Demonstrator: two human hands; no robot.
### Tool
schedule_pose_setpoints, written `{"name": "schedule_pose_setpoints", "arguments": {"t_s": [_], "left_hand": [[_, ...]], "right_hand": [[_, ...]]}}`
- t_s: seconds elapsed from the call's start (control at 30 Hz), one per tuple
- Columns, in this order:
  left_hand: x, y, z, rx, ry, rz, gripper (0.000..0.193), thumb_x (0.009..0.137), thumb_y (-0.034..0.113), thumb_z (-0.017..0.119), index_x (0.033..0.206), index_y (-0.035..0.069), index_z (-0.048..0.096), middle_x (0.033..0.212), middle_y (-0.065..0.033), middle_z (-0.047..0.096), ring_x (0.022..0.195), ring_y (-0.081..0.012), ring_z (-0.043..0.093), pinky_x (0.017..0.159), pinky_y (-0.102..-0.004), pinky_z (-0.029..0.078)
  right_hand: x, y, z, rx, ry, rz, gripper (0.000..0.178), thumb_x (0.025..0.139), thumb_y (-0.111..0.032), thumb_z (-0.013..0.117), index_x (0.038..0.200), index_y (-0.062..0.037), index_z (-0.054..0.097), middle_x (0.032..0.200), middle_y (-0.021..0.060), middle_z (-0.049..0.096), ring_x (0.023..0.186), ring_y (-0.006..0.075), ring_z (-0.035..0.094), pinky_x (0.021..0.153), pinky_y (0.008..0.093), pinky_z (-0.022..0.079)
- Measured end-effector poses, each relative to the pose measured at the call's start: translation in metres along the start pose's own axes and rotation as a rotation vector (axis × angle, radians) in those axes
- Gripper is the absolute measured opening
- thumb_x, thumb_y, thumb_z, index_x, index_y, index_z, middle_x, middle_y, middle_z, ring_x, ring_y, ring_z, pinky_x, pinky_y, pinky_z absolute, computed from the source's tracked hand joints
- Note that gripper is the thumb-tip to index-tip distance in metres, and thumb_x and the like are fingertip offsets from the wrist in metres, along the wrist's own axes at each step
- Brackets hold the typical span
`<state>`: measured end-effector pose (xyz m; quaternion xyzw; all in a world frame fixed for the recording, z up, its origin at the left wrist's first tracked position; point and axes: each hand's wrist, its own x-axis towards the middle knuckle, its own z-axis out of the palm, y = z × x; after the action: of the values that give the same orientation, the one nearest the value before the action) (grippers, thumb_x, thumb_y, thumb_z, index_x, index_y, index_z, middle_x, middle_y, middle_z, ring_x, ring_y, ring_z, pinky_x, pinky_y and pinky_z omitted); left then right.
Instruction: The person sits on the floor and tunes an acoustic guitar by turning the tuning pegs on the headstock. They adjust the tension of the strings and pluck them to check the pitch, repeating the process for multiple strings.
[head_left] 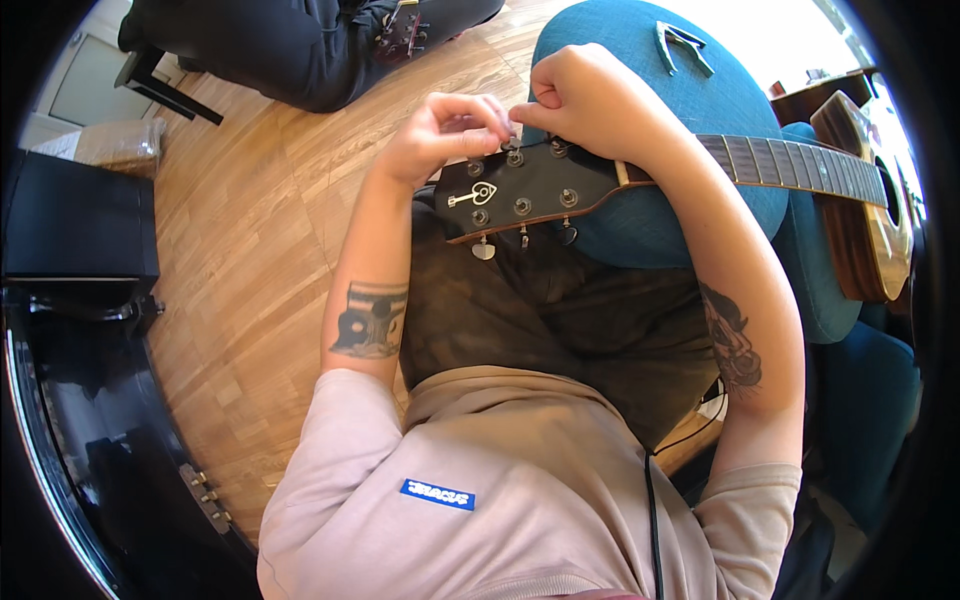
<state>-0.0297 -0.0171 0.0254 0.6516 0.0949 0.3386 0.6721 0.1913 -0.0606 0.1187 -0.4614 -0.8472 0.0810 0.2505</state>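
A guitar's black headstock (500,185) with a pale heart-and-arrow inlay lies above my lap. My left hand (445,135) is closed in a pinch at the headstock's far edge, around a tuning peg (513,145). Just right of it my right hand (590,95) is curled, with thumb and forefinger pressed together near the same peg. Whatever those fingertips hold is too small to make out. Metal tuning pegs (484,248) line the near edge. My right forearm crosses over the start of the fretted neck (800,168), and the wooden guitar body (865,255) is at the right.
Under the neck is a blue-teal cushioned seat (660,225) with a small capo-like clamp (684,48) on it. A person in black (270,50) sits ahead beside another headstock (402,32). Glossy black furniture with pedals (205,497) and a black box (80,215) stand left.
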Motion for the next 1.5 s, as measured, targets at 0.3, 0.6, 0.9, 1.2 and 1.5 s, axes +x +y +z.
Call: {"name": "schedule_pose_setpoints", "arguments": {"t_s": [0.3, 0.6, 0.9, 1.2, 1.5], "left_hand": [[-0.010, 0.020, 0.025, 0.123, 0.119, -0.014, 0.013, 0.080, -0.006, 0.073, 0.092, -0.001, 0.071, 0.099, -0.0081, 0.066, 0.094, -0.0147, 0.062, 0.079, -0.0256, 0.053], [-0.006, 0.025, 0.033, 0.309, 0.097, -0.014, 0.011, 0.082, -0.004, 0.070, 0.093, -0.003, 0.068, 0.100, -0.0052, 0.059, 0.096, -0.0123, 0.059, 0.076, -0.0240, 0.052], [-0.011, 0.020, 0.030, 0.257, 0.140, 0.034, 0.018, 0.080, -0.010, 0.072, 0.095, -0.003, 0.068, 0.100, -0.0096, 0.062, 0.102, -0.0181, 0.060, 0.082, -0.0290, 0.054], [-0.018, 0.006, 0.026, -0.101, 0.196, 0.005, 0.026, 0.081, -0.001, 0.072, 0.106, -0.003, 0.064, 0.107, -0.0137, 0.065, 0.112, -0.0248, 0.060, 0.105, -0.0393, 0.041], [0.011, 0.004, -0.023, -0.175, -0.101, -0.316, 0.017, 0.083, -0.008, 0.070, 0.099, -0.002, 0.071, 0.103, -0.0119, 0.072, 0.098, -0.0182, 0.068, 0.089, -0.0304, 0.053]], "right_hand": [[0.000, 0.000, 0.000, 0.015, 0.019, -0.011, 0.044, 0.077, -0.029, 0.077, 0.059, 0.0006, 0.050, 0.053, 0.0156, 0.046, 0.050, 0.0319, 0.044, 0.051, 0.0382, 0.039], [0.000, -0.003, -0.004, 0.019, -0.015, -0.019, 0.040, 0.076, -0.028, 0.077, 0.060, 0.0012, 0.054, 0.055, 0.0185, 0.051, 0.054, 0.0349, 0.052, 0.054, 0.0392, 0.043], [0.002, -0.004, -0.005, -0.001, -0.088, 0.031, 0.035, 0.074, -0.025, 0.077, 0.065, 0.0010, 0.056, 0.062, 0.0174, 0.058, 0.064, 0.0364, 0.060, 0.059, 0.0399, 0.047], [0.000, 0.006, 0.009, 0.030, 0.007, -0.016, 0.030, 0.070, -0.024, 0.076, 0.068, 0.0008, 0.060, 0.070, 0.0166, 0.063, 0.069, 0.0347, 0.063, 0.061, 0.0396, 0.049], [0.002, 0.004, 0.007, 0.024, -0.007, -0.024, 0.026, 0.066, -0.019, 0.073, 0.060, 0.0019, 0.060, 0.056, 0.0187, 0.056, 0.055, 0.0358, 0.057, 0.056, 0.0390, 0.048]]}}
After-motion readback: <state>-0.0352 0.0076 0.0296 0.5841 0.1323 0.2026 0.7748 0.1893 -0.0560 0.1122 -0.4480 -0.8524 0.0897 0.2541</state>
